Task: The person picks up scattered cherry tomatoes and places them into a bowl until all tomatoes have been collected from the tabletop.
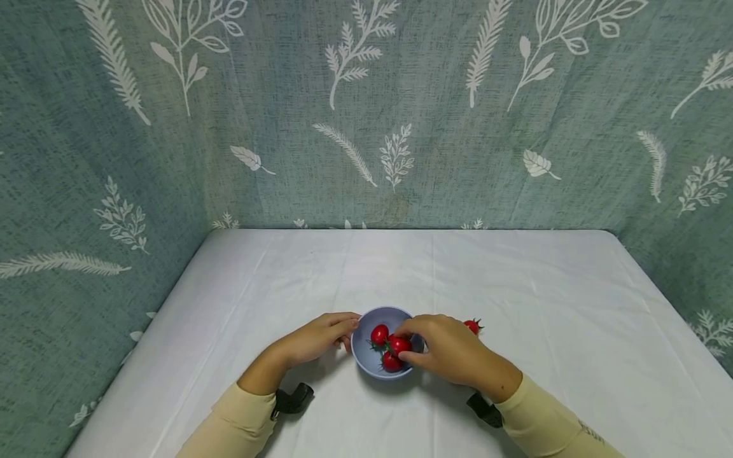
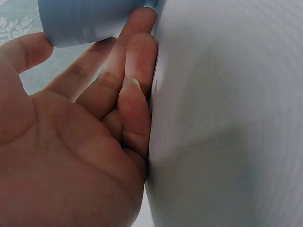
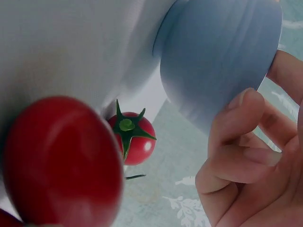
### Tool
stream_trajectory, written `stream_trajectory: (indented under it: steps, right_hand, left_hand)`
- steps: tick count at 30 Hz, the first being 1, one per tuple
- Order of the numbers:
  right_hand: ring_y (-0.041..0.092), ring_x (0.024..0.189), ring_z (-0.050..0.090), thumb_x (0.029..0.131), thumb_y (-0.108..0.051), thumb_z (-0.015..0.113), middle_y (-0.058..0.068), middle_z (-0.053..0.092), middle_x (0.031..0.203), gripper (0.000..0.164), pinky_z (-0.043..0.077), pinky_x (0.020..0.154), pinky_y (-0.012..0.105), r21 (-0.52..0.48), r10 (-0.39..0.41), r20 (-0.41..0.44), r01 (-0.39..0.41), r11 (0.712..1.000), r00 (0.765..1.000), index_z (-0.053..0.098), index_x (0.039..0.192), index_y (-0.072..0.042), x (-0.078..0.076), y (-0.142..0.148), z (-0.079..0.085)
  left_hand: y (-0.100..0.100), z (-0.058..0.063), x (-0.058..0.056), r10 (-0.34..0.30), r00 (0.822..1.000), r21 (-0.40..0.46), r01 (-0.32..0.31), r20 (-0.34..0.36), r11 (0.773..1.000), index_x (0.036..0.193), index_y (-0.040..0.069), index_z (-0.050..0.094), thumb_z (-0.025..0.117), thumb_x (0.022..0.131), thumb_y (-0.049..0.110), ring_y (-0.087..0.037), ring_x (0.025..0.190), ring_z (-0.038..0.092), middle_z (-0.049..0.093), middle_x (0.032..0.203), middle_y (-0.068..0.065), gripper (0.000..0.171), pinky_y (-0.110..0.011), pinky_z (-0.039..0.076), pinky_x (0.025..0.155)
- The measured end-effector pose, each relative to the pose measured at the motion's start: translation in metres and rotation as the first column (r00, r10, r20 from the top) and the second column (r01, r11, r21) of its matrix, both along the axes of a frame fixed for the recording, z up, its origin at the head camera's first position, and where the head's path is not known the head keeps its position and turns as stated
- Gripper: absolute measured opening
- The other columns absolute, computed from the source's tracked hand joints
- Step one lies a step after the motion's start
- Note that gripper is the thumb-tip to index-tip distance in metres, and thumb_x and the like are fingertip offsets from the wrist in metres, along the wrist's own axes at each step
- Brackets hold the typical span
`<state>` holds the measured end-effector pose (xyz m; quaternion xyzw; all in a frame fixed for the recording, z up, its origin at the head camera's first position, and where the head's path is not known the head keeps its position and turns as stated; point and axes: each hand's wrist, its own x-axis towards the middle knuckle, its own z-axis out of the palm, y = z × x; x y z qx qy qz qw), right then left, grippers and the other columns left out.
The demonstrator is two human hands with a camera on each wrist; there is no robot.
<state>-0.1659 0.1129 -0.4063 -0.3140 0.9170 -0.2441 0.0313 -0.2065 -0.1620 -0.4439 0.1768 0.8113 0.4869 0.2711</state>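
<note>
A blue-grey bowl (image 1: 359,362) stands on the table with several red cherry tomatoes in it. My left hand (image 1: 315,337) holds the bowl at its left side. In the left wrist view the thumb (image 2: 38,51) meets the outer wall while the other fingers reach behind and low along the cloth. Over the right rim reaches my right hand (image 1: 455,350), thumb and forefinger pinching a cherry tomato (image 1: 399,345) inside the bowl. Beside it lie another tomato (image 1: 379,334) and a lower one (image 1: 392,362). The right wrist view hides the pinching fingertips behind the bowl.
Just beyond my right hand a cherry tomato (image 1: 472,326) lies on the white-covered table (image 1: 286,273). Close in the right wrist view are a large-looking tomato (image 3: 64,161) and one with a green star-shaped stem (image 3: 135,137). A leaf-patterned curtain (image 1: 435,152) hangs behind the table.
</note>
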Motion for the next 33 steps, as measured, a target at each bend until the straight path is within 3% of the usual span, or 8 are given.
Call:
stream_trajectory:
  steps: [15, 26, 33]
  right_hand:
    - [0.013, 0.099, 0.067, 0.087, -0.028, 0.078, -0.007, 0.072, 0.106, 0.027, 0.055, 0.082, 0.034, 0.017, -0.037, 0.088, 0.035, 0.999, 0.995, 0.073, 0.112, -0.018, -0.0021, -0.0043, 0.0019]
    - [0.011, 0.097, 0.066, 0.087, -0.030, 0.078, -0.007, 0.070, 0.106, 0.030, 0.054, 0.080, 0.033, 0.044, -0.045, 0.065, 0.042, 0.998, 0.997, 0.072, 0.114, -0.019, -0.0009, -0.0038, 0.0043]
    - [0.007, 0.089, 0.062, 0.087, -0.031, 0.078, -0.009, 0.069, 0.106, 0.031, 0.051, 0.073, 0.025, 0.026, -0.026, 0.009, 0.026, 0.999, 1.000, 0.072, 0.115, -0.021, 0.0027, 0.0006, 0.0076]
  left_hand:
    - [0.0016, 0.0002, 0.0016, 0.007, 1.000, 0.006, -0.007, 0.007, 1.000, 0.142, 0.000, 0.051, 0.041, 0.107, 0.029, -0.014, 0.087, 0.057, 0.061, 0.089, -0.001, 0.046, -0.029, 0.043, 0.080]
    - [0.0024, 0.0024, 0.0016, 0.006, 1.000, 0.002, -0.006, 0.009, 1.000, 0.143, 0.000, 0.050, 0.042, 0.107, 0.029, -0.015, 0.087, 0.057, 0.062, 0.089, -0.001, 0.047, -0.031, 0.042, 0.082]
    - [0.0010, 0.0008, 0.0005, 0.012, 1.000, -0.003, -0.012, 0.009, 1.000, 0.143, 0.000, 0.050, 0.042, 0.107, 0.029, -0.015, 0.087, 0.056, 0.060, 0.089, -0.001, 0.047, -0.029, 0.042, 0.080]
